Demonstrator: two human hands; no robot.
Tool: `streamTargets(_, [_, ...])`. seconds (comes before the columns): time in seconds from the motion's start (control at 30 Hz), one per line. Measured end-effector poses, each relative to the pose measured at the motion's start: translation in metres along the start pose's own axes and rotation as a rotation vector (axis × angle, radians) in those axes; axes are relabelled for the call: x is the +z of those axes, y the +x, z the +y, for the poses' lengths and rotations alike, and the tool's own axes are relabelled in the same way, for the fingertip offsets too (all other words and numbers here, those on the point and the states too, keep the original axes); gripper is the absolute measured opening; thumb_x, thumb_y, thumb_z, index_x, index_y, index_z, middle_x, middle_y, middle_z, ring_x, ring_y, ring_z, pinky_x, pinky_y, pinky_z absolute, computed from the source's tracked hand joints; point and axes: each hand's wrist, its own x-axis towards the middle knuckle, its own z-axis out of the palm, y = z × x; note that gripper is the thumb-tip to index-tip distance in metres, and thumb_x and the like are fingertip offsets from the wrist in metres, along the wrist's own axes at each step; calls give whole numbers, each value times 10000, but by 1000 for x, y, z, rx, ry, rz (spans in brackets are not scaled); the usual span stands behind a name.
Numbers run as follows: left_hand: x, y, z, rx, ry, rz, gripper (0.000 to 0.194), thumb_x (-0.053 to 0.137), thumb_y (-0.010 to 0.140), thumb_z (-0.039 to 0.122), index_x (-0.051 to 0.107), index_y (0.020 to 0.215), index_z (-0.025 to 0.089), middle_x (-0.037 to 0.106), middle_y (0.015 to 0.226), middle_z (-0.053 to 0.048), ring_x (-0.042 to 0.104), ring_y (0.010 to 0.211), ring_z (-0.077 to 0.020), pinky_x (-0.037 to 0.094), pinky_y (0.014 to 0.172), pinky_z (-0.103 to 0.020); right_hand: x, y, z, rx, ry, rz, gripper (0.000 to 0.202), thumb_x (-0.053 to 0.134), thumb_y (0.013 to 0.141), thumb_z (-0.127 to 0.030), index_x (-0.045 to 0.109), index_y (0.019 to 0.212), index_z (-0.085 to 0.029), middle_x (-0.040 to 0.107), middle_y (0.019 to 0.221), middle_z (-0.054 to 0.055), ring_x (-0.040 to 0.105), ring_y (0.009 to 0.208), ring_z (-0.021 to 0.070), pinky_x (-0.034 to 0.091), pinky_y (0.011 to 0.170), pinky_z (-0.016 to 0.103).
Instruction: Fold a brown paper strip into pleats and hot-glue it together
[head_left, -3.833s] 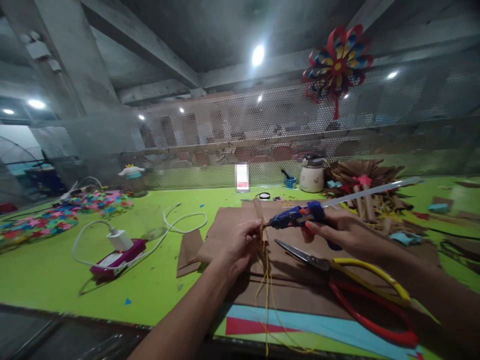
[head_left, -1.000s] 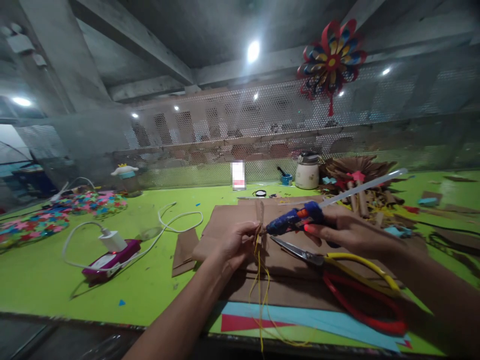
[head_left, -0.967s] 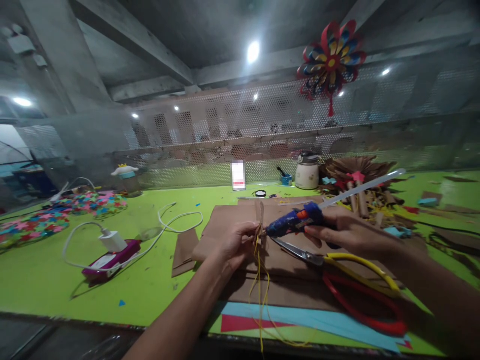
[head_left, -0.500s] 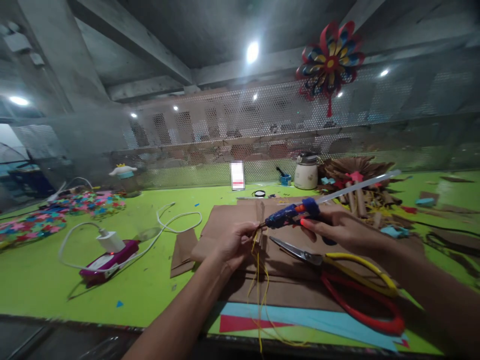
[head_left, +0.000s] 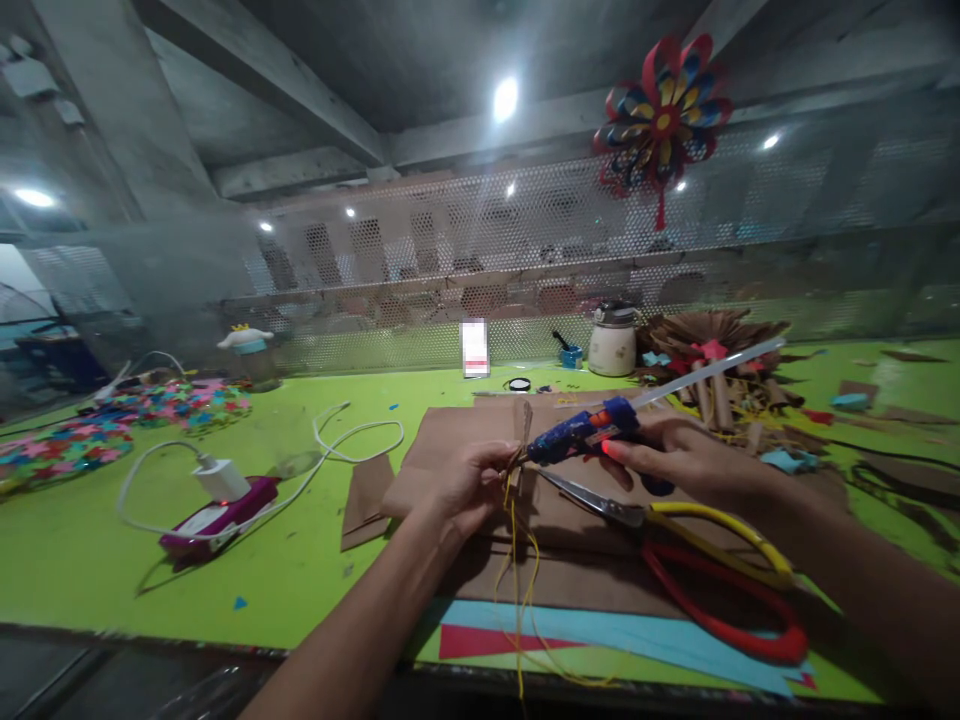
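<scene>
My right hand [head_left: 667, 450] is wrapped round a blue hot glue gun [head_left: 585, 430], with a long clear glue stick [head_left: 709, 372] jutting from its back. The gun's nozzle points left, at the fingers of my left hand [head_left: 484, 480]. Those fingers pinch a narrow twisted strip of brown paper [head_left: 526, 418], from which yellow strings [head_left: 516, 580] hang down past the table edge. Whether the nozzle touches the strip I cannot tell. Beneath both hands lie brown paper sheets [head_left: 439, 440]. Scissors [head_left: 720, 570] with one yellow and one red handle rest on them, blades partly apart.
A purple power strip [head_left: 217, 520] with a white charger [head_left: 223, 482] and cable sits at the left. Light blue paper [head_left: 592, 630] lines the front edge. Behind stand a lit phone [head_left: 474, 348], a white jar [head_left: 611, 345] and a heap of brown paper scraps [head_left: 705, 350].
The glue gun has shifted very slightly left and down at the strip. Both hands keep their hold, and the camera view has moved a little.
</scene>
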Motion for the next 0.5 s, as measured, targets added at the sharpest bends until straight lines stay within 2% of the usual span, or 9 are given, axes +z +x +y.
streamTargets(0.23, [1, -1, 1, -16, 31, -22, 101, 524, 699, 95, 613, 703, 47, 590, 574, -49, 488, 424, -73, 393, 463, -195, 1, 0, 2, 7, 28, -46, 461, 401, 835, -480, 545, 587, -119, 373, 507, -18, 327, 491, 78, 226, 461, 230])
streamTargets(0.4, [0, 0, 1, -21, 5, -54, 97, 548, 683, 94, 628, 689, 39, 616, 605, -72, 514, 467, -87, 395, 495, -201, 2, 2, 9, 4, 152, -77, 448, 427, 822, -482, 592, 661, -99, 516, 593, 33, 403, 530, 90, 279, 472, 223])
streamTargets(0.5, [-2, 1, 1, -24, -6, -55, 90, 554, 676, 95, 627, 690, 43, 618, 598, -68, 523, 477, -98, 403, 511, -213, 2, 1, 14, -16, 206, -75, 420, 454, 814, -466, 600, 682, -94, 547, 623, 46, 441, 554, 99, 303, 490, 222])
